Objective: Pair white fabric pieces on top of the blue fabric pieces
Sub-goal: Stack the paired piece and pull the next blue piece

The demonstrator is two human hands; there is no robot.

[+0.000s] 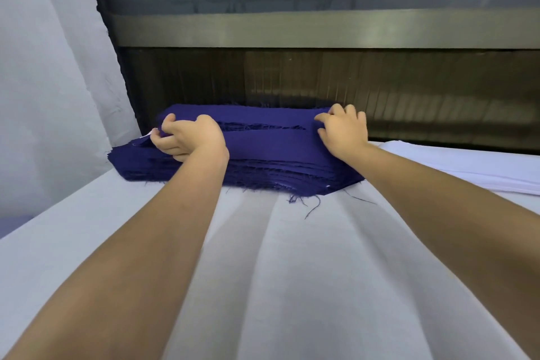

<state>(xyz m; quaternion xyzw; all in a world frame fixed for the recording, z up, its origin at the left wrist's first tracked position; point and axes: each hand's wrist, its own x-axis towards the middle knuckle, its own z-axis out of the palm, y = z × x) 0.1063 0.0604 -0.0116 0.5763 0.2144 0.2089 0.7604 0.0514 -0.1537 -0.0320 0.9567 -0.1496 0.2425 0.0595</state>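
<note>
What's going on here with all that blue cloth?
A person reaches across a table covered in white cloth to a stack of blue fabric pieces at its far side. The left hand grips the left end of the upper layers, fingers curled round them, and the right hand holds the right end. A pile of white fabric lies to the right. No white piece sits on top of the blue stack yet.
</note>
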